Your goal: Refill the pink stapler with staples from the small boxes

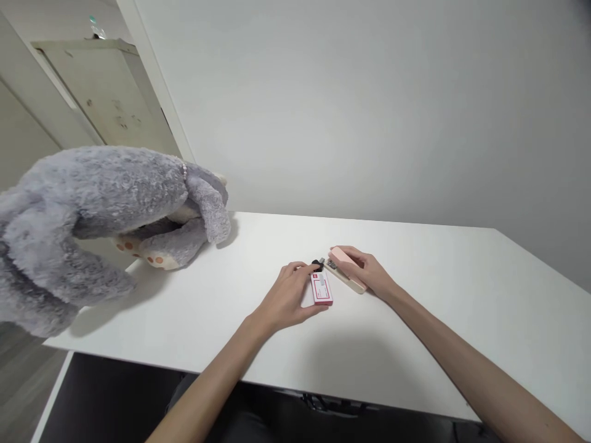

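A pink and cream stapler (348, 264) lies on the white table, angled down to the right. My right hand (369, 271) is closed around its pink upper part from the right side. My left hand (290, 294) spans a small white box with red edges (322, 288), thumb at its near end and index finger by its far end. Just beyond the box lies a small black item with a grey metal-looking end (317, 264); my left index fingertip is at it. I cannot tell whether the finger presses on it. The box's print is too small to read.
A large grey plush toy (115, 184) leans over the table's left end. The white table (415, 357) meets a pale wall (346, 111) at the back. Behind the toy stands a worn metal cabinet (101, 92) with a clear bottle (96, 27) on top.
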Motion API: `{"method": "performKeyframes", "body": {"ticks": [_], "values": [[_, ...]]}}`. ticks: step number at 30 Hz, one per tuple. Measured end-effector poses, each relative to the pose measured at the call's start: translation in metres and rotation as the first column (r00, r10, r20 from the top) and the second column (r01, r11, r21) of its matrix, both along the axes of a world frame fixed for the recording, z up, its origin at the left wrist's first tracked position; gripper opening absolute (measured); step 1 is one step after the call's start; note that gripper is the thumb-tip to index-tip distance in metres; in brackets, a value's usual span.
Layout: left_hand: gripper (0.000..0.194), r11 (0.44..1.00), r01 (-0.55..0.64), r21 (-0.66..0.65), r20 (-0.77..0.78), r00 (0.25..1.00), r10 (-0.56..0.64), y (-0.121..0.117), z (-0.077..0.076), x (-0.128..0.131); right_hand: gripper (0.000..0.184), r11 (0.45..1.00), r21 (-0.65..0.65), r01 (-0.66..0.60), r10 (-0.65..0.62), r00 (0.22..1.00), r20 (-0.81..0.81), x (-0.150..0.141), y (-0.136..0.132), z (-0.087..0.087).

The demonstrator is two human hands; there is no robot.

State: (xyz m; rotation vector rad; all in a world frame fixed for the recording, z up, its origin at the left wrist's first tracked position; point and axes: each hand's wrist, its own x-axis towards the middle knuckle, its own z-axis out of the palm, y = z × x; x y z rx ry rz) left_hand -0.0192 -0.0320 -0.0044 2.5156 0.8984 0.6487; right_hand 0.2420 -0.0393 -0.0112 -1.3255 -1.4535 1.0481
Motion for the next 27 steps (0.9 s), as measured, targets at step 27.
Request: {"method": "performKeyframes", "body": {"ticks": [27], "values": [[0.089, 0.926, -0.374, -0.06, 0.061, 0.924, 0.377, 0.041, -0.009, -0.109, 0.048, 0.993, -0.006, 0.114, -0.113, 0.988, 0.102, -0.01, -0.005, 0.003]]}}
